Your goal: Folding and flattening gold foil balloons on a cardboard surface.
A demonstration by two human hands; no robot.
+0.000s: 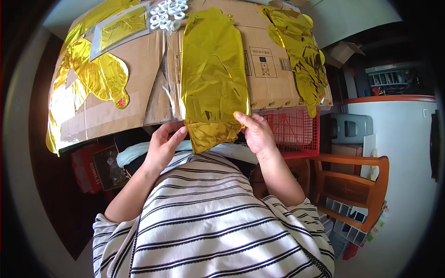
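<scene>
A long, flat, deflated gold foil balloon lies lengthwise over a cardboard sheet in front of me. Its near end hangs past the cardboard edge, with a crumpled flap folded over. My left hand pinches the left edge of that end between thumb and fingers. On the opposite edge, my right hand is closed with its thumb on top of the foil. Another flat gold foil balloon rests to the left, partly under a clear packet with gold foil inside. A third foil balloon drapes over the right side.
Several small white rolls sit at the far edge of the cardboard. Below its right side stands a red plastic crate, close to a wooden chair. A grey machine is by the wall at right.
</scene>
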